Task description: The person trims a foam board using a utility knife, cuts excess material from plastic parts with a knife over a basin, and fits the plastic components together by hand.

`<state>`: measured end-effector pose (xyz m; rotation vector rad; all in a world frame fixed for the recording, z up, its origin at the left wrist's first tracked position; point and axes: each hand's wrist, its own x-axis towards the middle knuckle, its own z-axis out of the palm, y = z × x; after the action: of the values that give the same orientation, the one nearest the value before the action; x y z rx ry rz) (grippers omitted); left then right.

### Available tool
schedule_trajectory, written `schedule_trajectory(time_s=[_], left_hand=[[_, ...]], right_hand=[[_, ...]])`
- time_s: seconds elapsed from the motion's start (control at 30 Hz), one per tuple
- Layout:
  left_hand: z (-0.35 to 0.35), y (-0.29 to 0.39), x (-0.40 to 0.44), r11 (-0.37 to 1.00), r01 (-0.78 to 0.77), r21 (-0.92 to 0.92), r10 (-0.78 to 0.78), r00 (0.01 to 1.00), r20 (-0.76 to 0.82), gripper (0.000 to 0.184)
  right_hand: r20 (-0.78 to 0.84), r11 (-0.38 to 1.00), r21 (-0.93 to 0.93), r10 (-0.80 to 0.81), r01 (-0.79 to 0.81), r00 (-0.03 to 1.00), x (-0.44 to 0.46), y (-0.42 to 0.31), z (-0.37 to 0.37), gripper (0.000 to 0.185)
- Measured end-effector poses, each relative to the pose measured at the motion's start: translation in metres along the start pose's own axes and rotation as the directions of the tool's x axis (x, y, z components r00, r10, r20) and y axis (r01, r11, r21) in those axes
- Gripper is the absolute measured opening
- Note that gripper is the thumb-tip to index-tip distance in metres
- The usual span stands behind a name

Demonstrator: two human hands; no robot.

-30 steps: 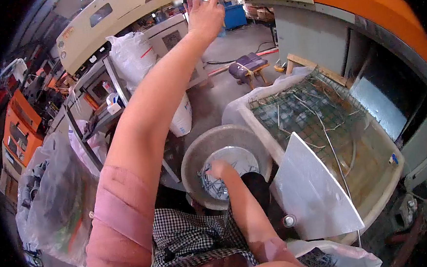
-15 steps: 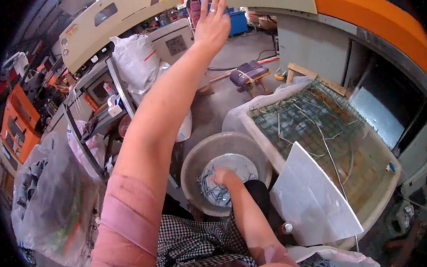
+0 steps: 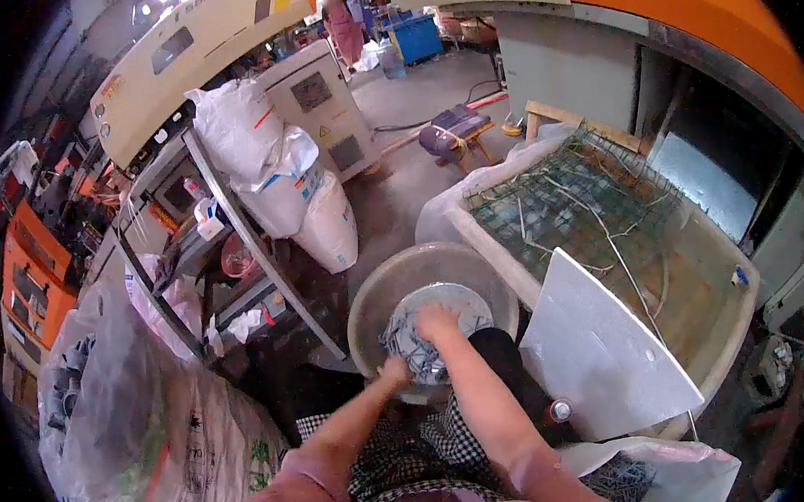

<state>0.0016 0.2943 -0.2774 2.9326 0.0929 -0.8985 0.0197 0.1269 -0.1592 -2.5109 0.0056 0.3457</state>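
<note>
A wide grey basin (image 3: 368,294) sits on the floor between my knees, with a pale round surface inside it. Many thin grey plastic-looking pieces (image 3: 412,347) lie heaped on that surface. My right hand (image 3: 436,322) reaches down over the heap, its fingers pointing in among the pieces and mostly hidden. At the basin's near left side, my left hand (image 3: 396,371) is low beside the same pieces. Its fingers are too small and blurred to show whether they grip one.
To the right, a white board (image 3: 606,353) leans against a large water-filled tub (image 3: 715,324) with green netting. A can (image 3: 559,411) and a sack of grey pieces (image 3: 691,463) stand near my right side. Stacked white sacks (image 3: 273,181), a metal rack and a plastic bag (image 3: 107,389) are left.
My left arm, raised high and forward before, has come down to the basin. My right hand stays over the grey pieces. A person in the background has shifted left and turned.
</note>
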Motion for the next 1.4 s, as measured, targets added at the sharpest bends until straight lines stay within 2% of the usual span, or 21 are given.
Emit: schedule_trajectory(time_s=[0.03, 0.1, 0.17, 0.23, 0.33, 0.4, 0.6, 0.77, 0.87, 0.93, 0.97, 1.03, 1.07, 1.1, 1.13, 1.17, 1.23, 1.27, 1.3, 1.37, 1.4], left_hand=[[0.016, 0.003, -0.025, 0.999, 0.010, -0.043, -0.009, 1.000, 0.027, 0.044], [0.046, 0.003, -0.058, 0.990, -0.138, -0.020, 0.133, 0.979, -0.157, 0.033], [0.084, 0.006, -0.078, 0.975, -0.211, 0.074, 0.222, 0.868, -0.444, 0.025], [0.103, 0.001, -0.084, 0.915, -0.403, 0.006, 0.396, 0.898, -0.192, 0.013], [0.174, -0.021, -0.040, 0.747, -0.663, -0.048, 0.652, 0.744, -0.148, 0.023], [0.184, -0.015, -0.038, 0.878, -0.430, -0.210, 0.459, 0.881, 0.115, 0.021], [0.161, -0.020, -0.053, 0.884, -0.381, -0.270, 0.441, 0.872, 0.212, 0.024], [0.208, -0.023, -0.022, 0.903, -0.355, -0.242, 0.408, 0.885, 0.226, 0.025], [0.197, -0.022, -0.031, 0.919, -0.335, -0.208, 0.375, 0.906, 0.196, 0.027], [0.177, -0.020, -0.036, 0.963, -0.267, -0.029, 0.267, 0.964, 0.003, 0.024], [0.165, -0.019, -0.036, 0.977, -0.209, 0.050, 0.213, 0.972, -0.099, 0.023], [0.048, -0.020, -0.010, 0.932, -0.275, 0.237, 0.321, 0.928, -0.188, 0.023], [-0.013, -0.020, 0.001, 0.899, -0.287, 0.331, 0.373, 0.899, -0.232, 0.024], [-0.094, 0.007, -0.014, 0.941, -0.290, 0.176, 0.332, 0.675, -0.659, 0.028], [-0.177, 0.035, -0.032, 0.908, -0.413, 0.077, 0.213, 0.294, -0.932, 0.034], [-0.254, 0.070, -0.062, 0.815, -0.526, 0.244, 0.251, -0.059, -0.966, 0.029], [-0.371, 0.133, -0.139, 0.730, -0.373, 0.572, 0.399, -0.448, -0.800, 0.019], [-0.411, 0.156, -0.165, 0.705, -0.228, 0.671, 0.461, -0.571, -0.679, 0.021], [-0.446, 0.179, -0.174, 0.722, -0.129, 0.680, 0.510, -0.566, -0.648, 0.020], [-0.491, 0.218, -0.197, 0.750, 0.165, 0.640, 0.577, -0.635, -0.513, 0.019], [-0.501, 0.228, -0.203, 0.752, 0.164, 0.638, 0.573, -0.642, -0.510, 0.019]], right_hand=[[0.013, 1.000, -0.001, 0.003, -0.003, 1.000, 0.001, -0.002, 0.003, 0.036], [0.030, 1.000, -0.023, -0.003, 0.004, 1.000, 0.003, -0.007, 0.006, 0.038], [0.043, 0.999, -0.045, -0.015, 0.017, 0.999, 0.001, -0.013, 0.009, 0.039], [0.050, 0.997, -0.069, -0.025, 0.029, 0.998, 0.000, -0.019, 0.010, 0.039], [0.109, 0.996, -0.080, -0.032, 0.041, 0.993, -0.002, -0.025, 0.014, 0.043], [0.141, 0.994, -0.089, -0.043, 0.056, 0.989, -0.001, -0.029, 0.019, 0.048], [0.280, 0.989, -0.075, -0.102, 0.127, 0.955, 0.001, -0.028, 0.031, 0.048], [0.215, 0.966, -0.158, -0.170, 0.206, 0.962, -0.007, -0.033, 0.028, 0.045], [0.144, 0.959, -0.161, -0.211, 0.233, 0.967, -0.006, -0.032, 0.028, 0.042], [0.126, 0.948, -0.175, -0.245, 0.265, 0.961, -0.004, -0.030, 0.026, 0.038], [0.054, 0.971, -0.156, -0.175, 0.182, 0.983, -0.002, -0.029, 0.026, 0.038], [-0.020, 0.987, -0.126, -0.102, 0.098, 0.995, 0.008, -0.024, 0.028, 0.038], [-0.153, 0.992, -0.127, -0.036, 0.016, 0.988, 0.018, -0.017, 0.028, 0.036], [-0.276, 0.991, -0.117, 0.031, -0.066, 0.961, 0.023, -0.012, 0.028, 0.034], [-0.262, 0.991, -0.115, 0.032, -0.064, 0.965, 0.017, -0.012, 0.021, 0.034], [-0.289, 0.994, -0.095, 0.031, -0.060, 0.957, 0.007, -0.016, 0.005, 0.034], [-0.313, 0.995, -0.078, 0.028, -0.055, 0.949, -0.001, -0.018, -0.001, 0.034], [-0.247, 0.986, -0.156, 0.019, -0.059, 0.969, 0.000, -0.021, -0.001, 0.035], [-0.181, 0.972, -0.229, 0.017, -0.059, 0.983, 0.001, -0.022, 0.000, 0.036], [-0.258, 0.969, -0.243, -0.028, -0.037, 0.966, 0.001, -0.019, 0.013, 0.037], [-0.219, 0.979, -0.199, -0.002, -0.043, 0.976, 0.003, -0.020, 0.012, 0.038]])
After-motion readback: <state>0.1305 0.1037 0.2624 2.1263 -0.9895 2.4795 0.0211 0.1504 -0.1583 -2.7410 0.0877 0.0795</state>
